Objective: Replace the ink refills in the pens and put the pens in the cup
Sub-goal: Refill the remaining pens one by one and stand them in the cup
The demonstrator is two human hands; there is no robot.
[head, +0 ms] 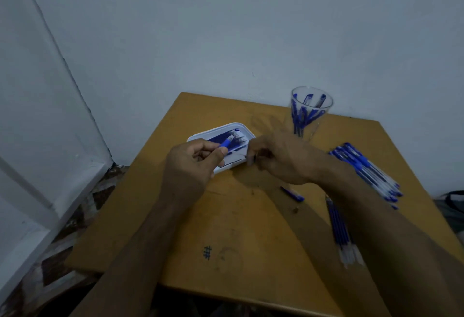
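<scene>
My left hand [195, 163] grips a pen barrel [226, 143] with a blue grip, held over the white tray [241, 127]. Just right of it, my right hand [278, 158] pinches a small dark piece [251, 159] at its fingertips; what it is I cannot tell. Several blue refills [227, 138] lie in the tray. A clear glass cup [310, 113] with several blue pens stands at the back. A heap of pens [369, 171] lies at the right, and a bundle of refills [341, 231] lies nearer me. A blue cap [292, 193] rests on the table below my right wrist.
The wooden table [238, 229] stands against a pale wall, its left edge beside a patterned floor. A tiny brass-coloured bit [296, 209] lies near the cap. A "#" mark [207, 252] is drawn on the tabletop near the front.
</scene>
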